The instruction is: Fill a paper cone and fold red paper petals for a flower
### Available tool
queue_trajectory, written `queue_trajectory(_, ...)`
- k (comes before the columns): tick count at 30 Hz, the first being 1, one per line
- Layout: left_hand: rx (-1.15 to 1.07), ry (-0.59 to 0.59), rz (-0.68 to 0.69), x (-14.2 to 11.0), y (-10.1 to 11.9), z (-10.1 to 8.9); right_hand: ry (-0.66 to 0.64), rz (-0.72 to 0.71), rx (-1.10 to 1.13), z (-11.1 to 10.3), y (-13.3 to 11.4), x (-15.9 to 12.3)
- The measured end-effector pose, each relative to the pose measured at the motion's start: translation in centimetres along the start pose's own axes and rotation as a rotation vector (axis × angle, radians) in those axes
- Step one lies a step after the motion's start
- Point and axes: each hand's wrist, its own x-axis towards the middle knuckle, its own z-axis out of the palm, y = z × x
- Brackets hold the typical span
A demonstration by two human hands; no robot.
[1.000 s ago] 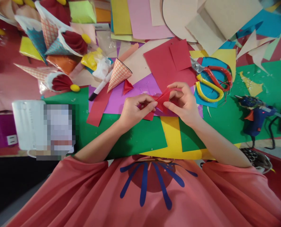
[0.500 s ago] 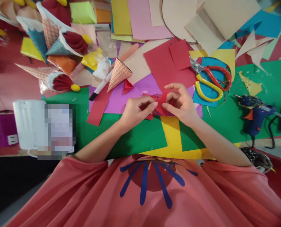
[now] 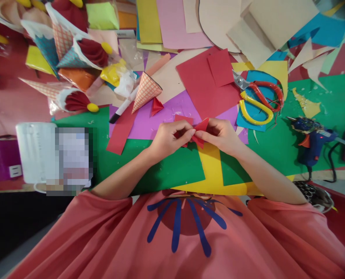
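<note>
Between both hands is a small folded piece of red paper [image 3: 201, 126], its pointed corners sticking out above and below the fingertips. My left hand [image 3: 174, 136] pinches it with thumb and forefinger from the left. From the right, my right hand [image 3: 217, 133] pinches the same piece, thumb in front and the other fingers curled behind. Another red paper piece [image 3: 182, 118] lies partly hidden behind my left hand. Beyond the hands are a small folded red triangle [image 3: 157, 106], a checked paper cone [image 3: 146, 91] and larger red sheets [image 3: 203, 83].
Scissors [image 3: 259, 100] with red and yellow handles lie at right, beyond them a blue glue gun [image 3: 314, 141]. A marker [image 3: 122, 106] and red strip [image 3: 121, 133] lie left. Finished paper cones [image 3: 79, 54] crowd the back left. A blurred-out phone [image 3: 73, 159] is at left.
My right hand has lowered and its fingers have closed in around the red paper. The paper has turned in my fingers, and its lower point now sits lower.
</note>
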Motion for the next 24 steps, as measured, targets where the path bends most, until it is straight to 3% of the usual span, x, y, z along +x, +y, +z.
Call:
queue_trajectory(8, 0.026, -0.038, 0.020, 0.0, -0.3, -0.1, 0.002, -0.019, -0.026, 0.0, -0.1, 0.0)
queue_trajectory(12, 0.003, 0.032, 0.034, 0.2, -0.3, -0.2, -0.010, -0.063, -0.028, -1.0, -0.6, 0.3)
queue_trajectory(16, -0.067, 0.167, 0.044, 0.5, -0.6, -0.3, 0.107, -0.143, -0.106, -2.2, -0.6, 0.7)
queue_trajectory(19, -0.045, 0.232, 0.051, 0.7, -0.7, -0.5, 0.172, -0.313, -0.281, -2.2, -1.5, 0.0)
queue_trajectory(20, -0.015, 0.233, 0.057, 0.7, -0.6, -0.5, 0.147, -0.412, -0.367, -1.9, -2.3, -0.5)
queue_trajectory(22, 0.056, 0.217, 0.074, 0.7, -0.5, -0.5, -0.051, -0.630, -0.576, -1.0, -4.7, -1.9)
queue_trajectory(23, 0.085, 0.207, 0.087, 0.6, -0.5, -0.5, -0.180, -0.656, -0.624, -0.6, -6.1, -2.6)
queue_trajectory(24, 0.103, 0.195, 0.102, 0.6, -0.4, -0.5, -0.210, -0.621, -0.567, -0.2, -7.6, -3.4)
